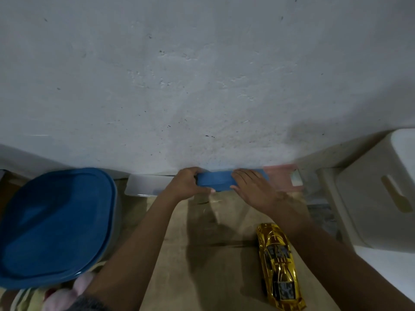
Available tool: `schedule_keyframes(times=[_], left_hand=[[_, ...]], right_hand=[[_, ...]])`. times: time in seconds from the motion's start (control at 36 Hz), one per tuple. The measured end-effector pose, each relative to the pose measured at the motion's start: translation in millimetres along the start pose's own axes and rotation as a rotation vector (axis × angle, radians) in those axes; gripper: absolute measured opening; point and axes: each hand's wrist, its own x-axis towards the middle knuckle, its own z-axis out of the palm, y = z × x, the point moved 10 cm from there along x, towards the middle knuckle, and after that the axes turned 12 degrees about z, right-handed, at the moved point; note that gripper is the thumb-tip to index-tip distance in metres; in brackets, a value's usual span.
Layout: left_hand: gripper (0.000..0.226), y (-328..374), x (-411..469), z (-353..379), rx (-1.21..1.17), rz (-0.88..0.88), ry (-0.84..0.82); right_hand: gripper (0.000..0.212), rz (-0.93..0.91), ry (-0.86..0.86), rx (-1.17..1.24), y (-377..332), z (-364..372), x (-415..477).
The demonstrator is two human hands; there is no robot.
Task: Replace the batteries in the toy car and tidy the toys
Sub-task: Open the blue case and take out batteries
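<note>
Left hand (186, 182) grips one end of a small blue box (215, 181) by the wall; right hand (253, 187) lies straight-fingered on the other; a slip could jostle the clear box (143, 185) or pink box (283, 178) flanking it; the right forearm may brush the gold toy car (278, 265) on the table (202, 254); a blue-lidded tub (56, 225) and beige bin (377, 198) crowd either side.

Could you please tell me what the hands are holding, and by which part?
The left hand grips the small blue box by its left end; the right hand lies across its right part.
</note>
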Motion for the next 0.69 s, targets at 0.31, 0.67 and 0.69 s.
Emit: schedule_keyframes(times=[0.31,0.67,0.69], left_hand=[[0.068,3,4,0,0.011,-0.024,0.012],[0.080,11,0,9,0.118,0.060,0.030],[0.084,11,-1,8,0.153,0.067,0.036]], right_hand=[[0.040,-0.012,-0.004,-0.018,2,-1,2],[0.037,0.011,0.054,0.028,10,-16,14],[0.042,-0.012,0.074,0.037,9,-21,18]])
